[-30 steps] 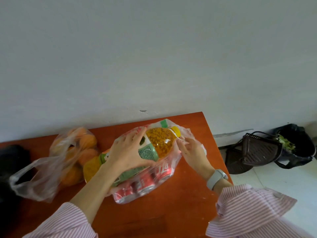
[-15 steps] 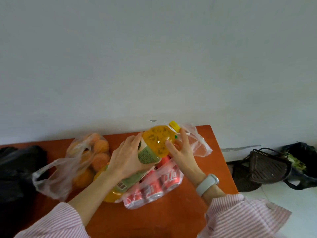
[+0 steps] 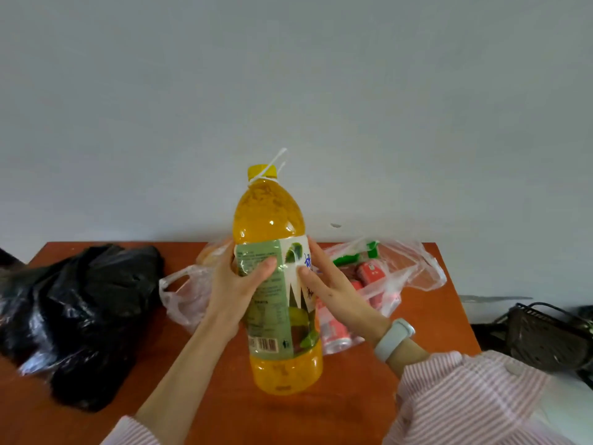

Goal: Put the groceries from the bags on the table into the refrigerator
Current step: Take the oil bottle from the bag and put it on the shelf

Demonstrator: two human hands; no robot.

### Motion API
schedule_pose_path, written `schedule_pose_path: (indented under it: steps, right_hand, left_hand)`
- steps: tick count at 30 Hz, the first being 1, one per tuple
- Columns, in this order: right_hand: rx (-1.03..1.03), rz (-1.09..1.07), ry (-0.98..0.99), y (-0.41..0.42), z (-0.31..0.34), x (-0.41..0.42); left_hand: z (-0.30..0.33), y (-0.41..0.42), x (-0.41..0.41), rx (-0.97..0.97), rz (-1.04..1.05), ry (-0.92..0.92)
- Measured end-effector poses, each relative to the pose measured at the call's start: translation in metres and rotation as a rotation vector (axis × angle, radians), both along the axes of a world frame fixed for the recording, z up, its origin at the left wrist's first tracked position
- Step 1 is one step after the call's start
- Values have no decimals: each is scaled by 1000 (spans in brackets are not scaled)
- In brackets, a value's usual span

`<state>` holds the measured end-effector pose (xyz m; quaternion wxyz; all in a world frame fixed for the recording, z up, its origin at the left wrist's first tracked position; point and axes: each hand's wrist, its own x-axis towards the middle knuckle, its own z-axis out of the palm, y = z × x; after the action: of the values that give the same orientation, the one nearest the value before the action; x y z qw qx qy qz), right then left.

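At frame centre, a bottle (image 3: 276,284) of orange juice is held upright above the table (image 3: 224,412), gripped round its label by the left hand (image 3: 239,285), with the right hand (image 3: 333,290) laid flat against it. A clear bag (image 3: 398,271) of cans is seen behind, a black bag (image 3: 80,309) at left.

I saw the left grip (image 3: 237,284) curled round an upright orange juice bottle (image 3: 276,284) above the worktop (image 3: 353,412), the right grip (image 3: 333,287) laid flat against its label. Behind it lay a clear bag of red cans (image 3: 385,277), and a black bag (image 3: 80,309) at left.
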<state>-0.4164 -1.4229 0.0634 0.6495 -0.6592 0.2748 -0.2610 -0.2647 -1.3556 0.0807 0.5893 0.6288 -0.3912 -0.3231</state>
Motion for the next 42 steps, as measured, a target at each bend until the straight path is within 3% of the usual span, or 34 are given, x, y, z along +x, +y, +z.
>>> schedule_pose_path:
  steps: [6, 16, 20, 30, 35, 42]
  right_hand:
    - [75, -79, -49, 81, -7, -9]
    - [305, -705, -6, 287, -56, -85]
    - [349, -1000, 22, 374, -56, -123]
    - [343, -1756, -128, 596, -63, -218]
    - [277, -1987, -102, 718, -58, -283]
    - [163, -2154, -72, 859, -30, -401]
  left_hand:
    - [-14, 58, -17, -30, -162, 108]
    - [-80, 172, -92, 181, -771, 178]
    - [-93, 220, -152, 281, -1070, 186]
    - [-93, 381, -336, 385, -1781, 71]
    - [-83, 498, -436, 386, -2020, 15]
    - [-54, 638, -580, 293, -2208, 11]
